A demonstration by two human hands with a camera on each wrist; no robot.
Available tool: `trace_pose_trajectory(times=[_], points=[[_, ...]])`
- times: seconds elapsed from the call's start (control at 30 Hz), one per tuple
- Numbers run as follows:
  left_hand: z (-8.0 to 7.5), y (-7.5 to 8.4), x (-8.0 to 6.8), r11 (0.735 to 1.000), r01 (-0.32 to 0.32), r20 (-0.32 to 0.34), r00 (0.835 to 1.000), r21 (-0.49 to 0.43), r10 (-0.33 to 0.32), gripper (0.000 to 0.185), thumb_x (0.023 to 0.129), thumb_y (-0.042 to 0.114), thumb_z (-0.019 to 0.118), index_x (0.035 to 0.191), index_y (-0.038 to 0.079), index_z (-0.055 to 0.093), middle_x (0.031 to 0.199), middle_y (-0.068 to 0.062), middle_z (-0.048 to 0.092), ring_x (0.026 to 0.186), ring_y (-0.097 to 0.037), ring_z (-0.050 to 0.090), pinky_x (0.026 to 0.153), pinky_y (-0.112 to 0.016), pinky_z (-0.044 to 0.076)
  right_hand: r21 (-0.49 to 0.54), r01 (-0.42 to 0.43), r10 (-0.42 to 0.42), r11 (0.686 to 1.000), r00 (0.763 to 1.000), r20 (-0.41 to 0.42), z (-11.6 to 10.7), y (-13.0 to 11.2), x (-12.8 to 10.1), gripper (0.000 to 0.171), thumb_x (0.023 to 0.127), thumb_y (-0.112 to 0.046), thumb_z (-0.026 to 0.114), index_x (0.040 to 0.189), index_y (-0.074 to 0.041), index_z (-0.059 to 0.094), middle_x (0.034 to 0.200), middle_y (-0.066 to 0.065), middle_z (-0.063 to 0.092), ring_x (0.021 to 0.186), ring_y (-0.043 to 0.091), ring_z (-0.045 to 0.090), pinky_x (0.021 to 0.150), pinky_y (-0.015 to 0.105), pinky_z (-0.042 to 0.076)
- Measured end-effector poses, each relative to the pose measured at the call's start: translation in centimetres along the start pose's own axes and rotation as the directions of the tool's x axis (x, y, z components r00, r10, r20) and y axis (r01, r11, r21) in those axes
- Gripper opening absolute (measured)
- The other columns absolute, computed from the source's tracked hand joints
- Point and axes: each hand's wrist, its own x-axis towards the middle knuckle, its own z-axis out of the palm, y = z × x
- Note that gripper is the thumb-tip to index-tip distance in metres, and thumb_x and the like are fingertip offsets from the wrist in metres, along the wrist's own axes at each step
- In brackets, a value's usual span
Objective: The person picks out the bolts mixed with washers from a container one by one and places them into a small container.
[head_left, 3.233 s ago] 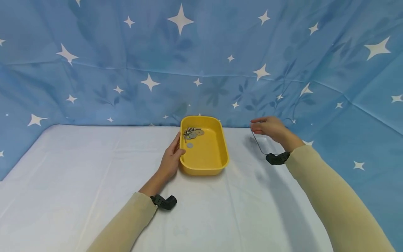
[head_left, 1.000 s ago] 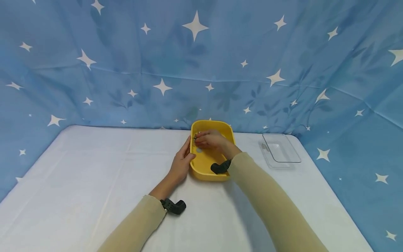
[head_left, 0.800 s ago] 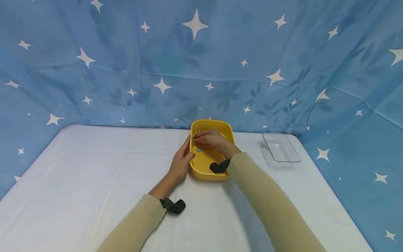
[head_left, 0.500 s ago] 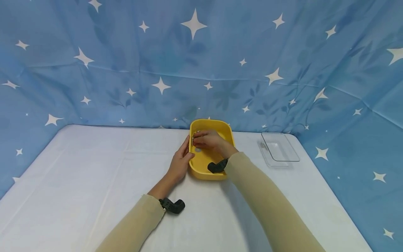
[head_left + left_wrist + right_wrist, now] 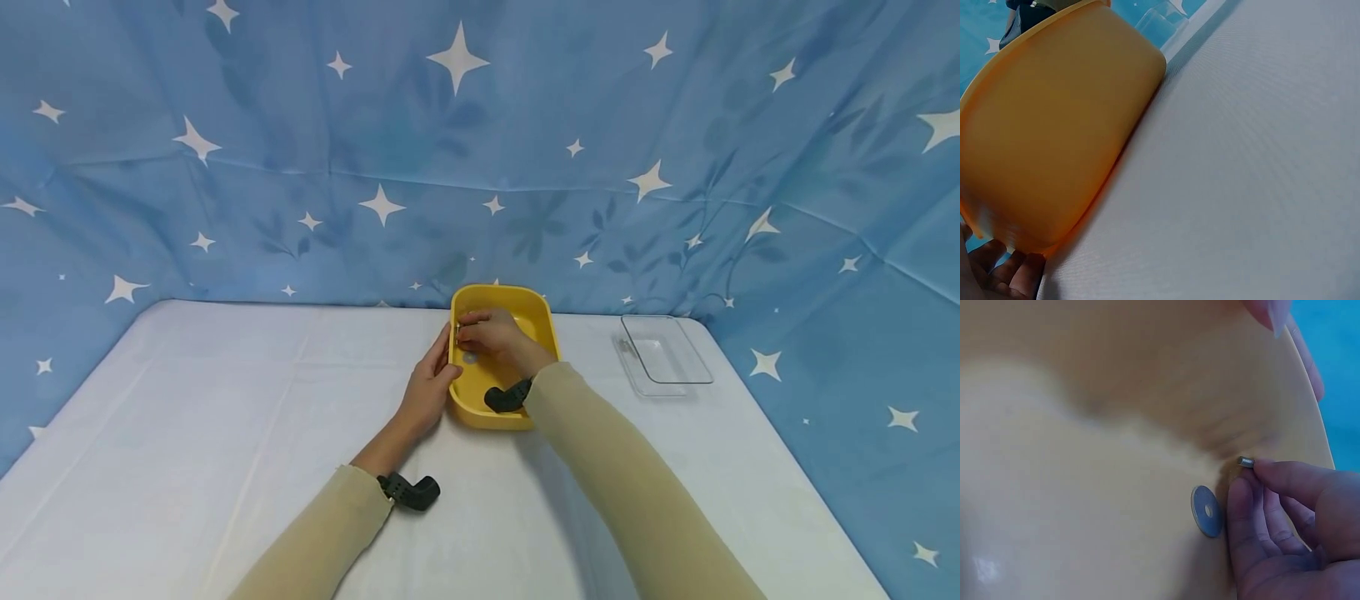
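head view, hands (image 5: 426, 392) (image 5: 498, 336) angled inward, yellow tray (image 5: 474, 393)

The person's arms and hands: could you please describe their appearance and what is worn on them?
The left sleeve and the right sleeve are long, plain and beige. The left wrist device and the right wrist device are small, black and curved. The left hand and right hand wear no gloves.

No readable text, no legible labels, brands, numbers or signs, nothing that could be read in any view.
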Motion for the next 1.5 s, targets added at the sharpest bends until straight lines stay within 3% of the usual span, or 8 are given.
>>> trace_pose_trajectory(times=[0.13, 0.5, 0.83, 0.93, 1.07, 1.2, 1.33, 1.5], points=[[0.0, 0.0, 0.0, 1.000, -0.003, 0.000, 1.000, -0.006, 0.003, 0.073, 0.099, 0.006, 0.045, 0.163, 0.026, 0.019, 0.170, 0.003, 0.023, 0.155, -0.018, 0.029, 0.124, -0.040, 0.031, -0.063, 0.000, -0.001, 0.998, 1.000, -0.008, 0.1, -0.2, 0.0, 0.033, 0.094, -0.001, 0.065, 0.127, 0.000, 0.066, 0.108, 0.012, 0.069, 0.087, 0.017, 0.068, 0.100, 0.036, 0.058], [0.0, -0.1, 0.0, 1.000, -0.005, -0.011, 1.000, -0.026, 0.005, 0.073, 0.097, 0.006, 0.047, 0.163, 0.025, 0.021, 0.168, -0.001, 0.026, 0.154, -0.019, 0.031, 0.123, -0.042, 0.032, -0.068, -0.009, 0.011, 0.998, 1.000, 0.025, 0.1, -0.5, -0.3, 0.037, 0.096, -0.004, 0.064, 0.133, -0.001, 0.063, 0.106, 0.009, 0.067, 0.086, 0.014, 0.068, 0.099, 0.035, 0.059], [0.4, 0.1, 0.0, 1.000, 0.003, -0.010, 1.000, -0.028, -0.003, 0.072, 0.098, 0.005, 0.045, 0.163, 0.023, 0.020, 0.169, -0.001, 0.025, 0.154, -0.022, 0.031, 0.124, -0.044, 0.031, -0.046, 0.017, -0.019, 0.999, 0.999, -0.031, -2.8, -0.5, -1.5, 0.044, 0.093, 0.001, 0.063, 0.137, -0.005, 0.064, 0.134, 0.022, 0.065, 0.095, 0.020, 0.069, 0.097, 0.036, 0.059], [0.3, 0.2, -0.1, 1.000, 0.005, -0.020, 1.000, -0.017, -0.006, 0.072, 0.097, 0.005, 0.045, 0.163, 0.022, 0.021, 0.169, -0.001, 0.025, 0.154, -0.022, 0.031, 0.124, -0.044, 0.031, -0.035, 0.027, -0.028, 0.999, 0.999, -0.030, -3.5, -0.7, -1.8, 0.041, 0.094, 0.002, 0.062, 0.135, -0.001, 0.064, 0.135, 0.023, 0.062, 0.092, 0.019, 0.067, 0.101, 0.040, 0.057], [0.2, 0.3, -0.1, 1.000, 0.013, -0.026, 1.000, -0.008, -0.013, 0.072, 0.097, 0.006, 0.045, 0.163, 0.022, 0.021, 0.169, 0.000, 0.025, 0.154, -0.021, 0.031, 0.125, -0.042, 0.031, -0.037, 0.042, -0.043, 0.998, 0.998, -0.043, -4.4, -1.0, -2.1, 0.040, 0.093, 0.003, 0.065, 0.133, 0.002, 0.064, 0.129, 0.024, 0.064, 0.088, 0.018, 0.068, 0.096, 0.038, 0.060], [0.1, 0.2, 0.0, 0.999, 0.031, -0.027, 0.999, -0.012, -0.031, 0.072, 0.098, 0.007, 0.045, 0.163, 0.024, 0.021, 0.169, 0.001, 0.024, 0.154, -0.020, 0.030, 0.125, -0.041, 0.030, -0.057, 0.038, -0.041, 0.998, 0.998, -0.046, -5.5, -1.5, -3.0, 0.042, 0.094, 0.002, 0.064, 0.136, 0.002, 0.062, 0.135, 0.025, 0.061, 0.105, 0.029, 0.070, 0.099, 0.039, 0.058], [0.1, 0.2, 0.0, 0.999, 0.044, -0.029, 0.999, -0.006, -0.044, 0.072, 0.098, 0.007, 0.045, 0.163, 0.025, 0.021, 0.169, 0.002, 0.024, 0.155, -0.019, 0.029, 0.126, -0.041, 0.028, -0.041, 0.024, -0.024, 0.999, 1.000, 0.008, -6.8, -2.2, -4.0, 0.045, 0.099, 0.002, 0.056, 0.143, 0.004, 0.053, 0.148, 0.025, 0.051, 0.132, 0.039, 0.057, 0.112, 0.045, 0.048], [0.1, 0.3, 0.0, 0.999, 0.038, -0.021, 0.999, 0.001, -0.038, 0.071, 0.098, 0.008, 0.045, 0.163, 0.024, 0.021, 0.169, 0.002, 0.023, 0.156, -0.020, 0.027, 0.127, -0.041, 0.026, -0.038, 0.039, -0.037, 0.999, 0.997, 0.066, -8.5, -2.7, -5.1, 0.047, 0.101, 0.001, 0.053, 0.147, 0.005, 0.047, 0.151, 0.028, 0.046, 0.137, 0.043, 0.050, 0.116, 0.045, 0.045]])
